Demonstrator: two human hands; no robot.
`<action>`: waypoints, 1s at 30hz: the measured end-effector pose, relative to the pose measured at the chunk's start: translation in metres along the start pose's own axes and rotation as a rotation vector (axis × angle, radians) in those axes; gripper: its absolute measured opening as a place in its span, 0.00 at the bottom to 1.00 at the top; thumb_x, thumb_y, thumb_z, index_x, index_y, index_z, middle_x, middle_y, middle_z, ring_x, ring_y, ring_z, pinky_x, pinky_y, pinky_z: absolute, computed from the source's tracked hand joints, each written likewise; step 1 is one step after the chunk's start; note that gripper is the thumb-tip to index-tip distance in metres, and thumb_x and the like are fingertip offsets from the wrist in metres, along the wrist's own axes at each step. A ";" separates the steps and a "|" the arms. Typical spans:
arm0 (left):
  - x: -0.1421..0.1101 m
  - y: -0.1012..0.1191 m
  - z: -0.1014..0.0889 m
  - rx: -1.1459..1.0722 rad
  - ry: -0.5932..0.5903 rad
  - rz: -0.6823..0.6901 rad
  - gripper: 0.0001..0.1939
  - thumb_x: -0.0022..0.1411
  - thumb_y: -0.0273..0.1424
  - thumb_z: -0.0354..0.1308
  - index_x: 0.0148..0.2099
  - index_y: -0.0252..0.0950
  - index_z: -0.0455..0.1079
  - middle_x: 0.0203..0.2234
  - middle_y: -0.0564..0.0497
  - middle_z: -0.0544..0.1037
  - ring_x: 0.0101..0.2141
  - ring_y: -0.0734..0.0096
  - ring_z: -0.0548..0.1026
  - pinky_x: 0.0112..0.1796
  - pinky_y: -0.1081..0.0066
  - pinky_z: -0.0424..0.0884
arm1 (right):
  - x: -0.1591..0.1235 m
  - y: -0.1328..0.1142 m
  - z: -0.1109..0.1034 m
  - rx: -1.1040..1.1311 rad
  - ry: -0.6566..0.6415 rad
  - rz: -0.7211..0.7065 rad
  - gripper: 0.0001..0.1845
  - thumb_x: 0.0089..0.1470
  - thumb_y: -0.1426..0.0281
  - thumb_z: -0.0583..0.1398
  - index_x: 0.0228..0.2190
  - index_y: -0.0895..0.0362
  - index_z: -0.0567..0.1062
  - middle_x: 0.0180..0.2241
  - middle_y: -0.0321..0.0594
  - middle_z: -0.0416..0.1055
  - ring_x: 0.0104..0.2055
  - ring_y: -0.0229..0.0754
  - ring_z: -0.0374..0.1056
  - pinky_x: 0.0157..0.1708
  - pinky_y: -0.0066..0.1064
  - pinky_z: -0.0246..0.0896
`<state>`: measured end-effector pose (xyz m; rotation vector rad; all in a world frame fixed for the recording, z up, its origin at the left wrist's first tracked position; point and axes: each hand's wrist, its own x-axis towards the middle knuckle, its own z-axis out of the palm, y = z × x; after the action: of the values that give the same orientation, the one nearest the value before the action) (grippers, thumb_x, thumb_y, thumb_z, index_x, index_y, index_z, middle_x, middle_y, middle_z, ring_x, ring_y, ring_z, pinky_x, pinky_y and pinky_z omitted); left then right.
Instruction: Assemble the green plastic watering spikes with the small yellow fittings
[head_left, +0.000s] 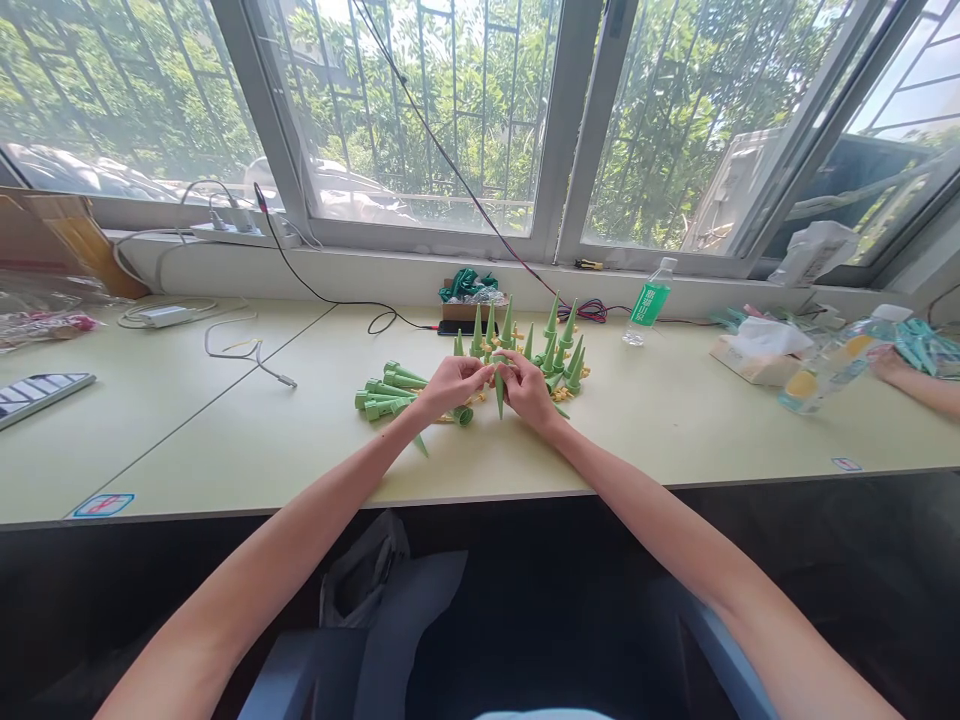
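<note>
Near the middle of the table, my left hand [454, 382] and my right hand [528, 388] meet, fingers pinched around the top of a green plastic watering spike [500, 398]. Its pointed end hangs downward between them. Beyond my hands and to the right, several green spikes [574, 370] stand with their tips up, small yellow pieces [561, 394] among their bases. Left of my left hand lies a pile of more green spikes [382, 392] on their sides. One hollow open end [464, 415] faces me. My fingers hide the top of the held spike.
Behind the spikes are a dark phone [457, 327] and a small box of green material [472, 290]. A water bottle [649, 303], tissue box [757, 358] and tilted bottle [832, 365] stand to the right, near another person's hand [891, 366]. Left lies a cable [255, 357].
</note>
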<state>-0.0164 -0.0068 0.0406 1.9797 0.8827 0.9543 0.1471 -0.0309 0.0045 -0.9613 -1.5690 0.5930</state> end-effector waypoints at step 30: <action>-0.003 -0.004 0.002 0.337 0.094 0.371 0.08 0.54 0.32 0.59 0.28 0.34 0.65 0.21 0.55 0.70 0.23 0.78 0.64 0.25 0.75 0.62 | 0.001 0.002 0.001 0.244 -0.159 0.111 0.19 0.61 0.62 0.56 0.50 0.57 0.68 0.20 0.29 0.62 0.16 0.31 0.56 0.15 0.23 0.54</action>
<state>-0.0171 -0.0083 0.0352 2.4632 0.7795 1.1736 0.1469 -0.0290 0.0034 -0.8357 -1.5464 0.9354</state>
